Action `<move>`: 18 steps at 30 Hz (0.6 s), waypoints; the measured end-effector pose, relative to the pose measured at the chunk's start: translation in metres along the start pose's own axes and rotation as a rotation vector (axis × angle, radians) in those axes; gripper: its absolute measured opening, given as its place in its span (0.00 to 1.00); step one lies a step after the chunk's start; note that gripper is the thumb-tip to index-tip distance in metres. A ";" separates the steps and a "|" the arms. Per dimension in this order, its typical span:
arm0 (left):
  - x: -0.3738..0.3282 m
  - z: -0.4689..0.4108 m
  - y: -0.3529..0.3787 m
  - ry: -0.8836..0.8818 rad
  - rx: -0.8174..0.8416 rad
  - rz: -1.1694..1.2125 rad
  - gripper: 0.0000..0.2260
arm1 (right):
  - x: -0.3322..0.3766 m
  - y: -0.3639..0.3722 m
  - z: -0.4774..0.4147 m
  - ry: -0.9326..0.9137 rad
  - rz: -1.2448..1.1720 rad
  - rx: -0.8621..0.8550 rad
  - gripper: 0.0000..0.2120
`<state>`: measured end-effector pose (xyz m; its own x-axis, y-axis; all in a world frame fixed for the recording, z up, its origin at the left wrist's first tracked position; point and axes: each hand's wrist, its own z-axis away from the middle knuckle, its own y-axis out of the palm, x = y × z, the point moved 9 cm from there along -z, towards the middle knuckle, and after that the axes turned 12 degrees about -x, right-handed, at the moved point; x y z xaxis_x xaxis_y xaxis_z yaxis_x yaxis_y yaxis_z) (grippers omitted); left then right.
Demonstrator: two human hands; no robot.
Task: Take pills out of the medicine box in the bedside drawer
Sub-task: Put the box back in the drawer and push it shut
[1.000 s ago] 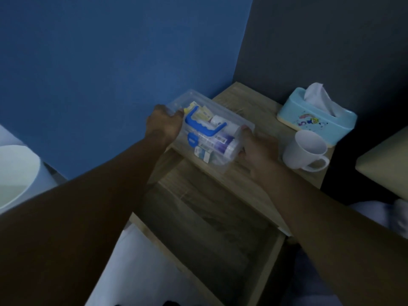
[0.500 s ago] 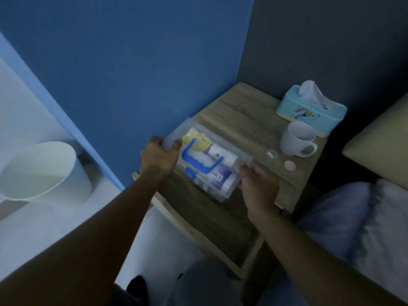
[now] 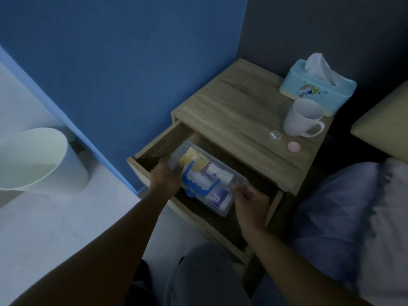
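Note:
The clear plastic medicine box (image 3: 223, 184) with a blue handle on its lid holds bottles and packets. It sits low inside the open drawer (image 3: 154, 149) of the wooden bedside table (image 3: 238, 120). My left hand (image 3: 166, 175) grips the box's left end. My right hand (image 3: 251, 197) holds its right end. A small pink round thing (image 3: 293, 146) and a small clear cap (image 3: 274, 136) lie on the tabletop near the front right edge.
A white mug (image 3: 302, 118) and a light blue tissue box (image 3: 318, 85) stand at the back right of the tabletop. A white waste bin (image 3: 37, 160) stands on the floor at left. Bedding (image 3: 353, 217) lies at right, a blue wall behind.
Both hands have carried the medicine box from the tabletop forward and down into the open drawer. The camera view has pulled back.

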<state>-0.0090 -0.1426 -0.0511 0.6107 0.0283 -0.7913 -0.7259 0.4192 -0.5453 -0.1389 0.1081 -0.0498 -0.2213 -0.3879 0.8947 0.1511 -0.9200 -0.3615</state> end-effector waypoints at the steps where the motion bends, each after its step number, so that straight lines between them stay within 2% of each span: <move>1: 0.002 -0.001 0.008 -0.002 0.021 0.012 0.17 | -0.008 0.003 -0.003 0.035 0.015 -0.015 0.03; 5: 0.012 -0.003 0.036 -0.064 0.081 0.011 0.15 | -0.036 0.014 -0.014 0.137 0.098 -0.073 0.05; 9: 0.021 -0.008 0.047 -0.116 0.067 0.016 0.18 | -0.045 0.022 -0.025 0.128 0.126 -0.079 0.13; 14: 0.019 -0.013 0.051 -0.098 0.065 0.040 0.22 | -0.042 0.027 -0.030 0.134 0.127 -0.064 0.19; 18: 0.016 -0.008 0.049 -0.070 0.096 0.031 0.30 | -0.041 0.024 -0.032 0.148 0.175 -0.017 0.21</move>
<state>-0.0375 -0.1289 -0.0933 0.6118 0.1044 -0.7841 -0.7131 0.5017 -0.4896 -0.1569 0.1006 -0.1037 -0.3322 -0.5448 0.7700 0.1841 -0.8381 -0.5135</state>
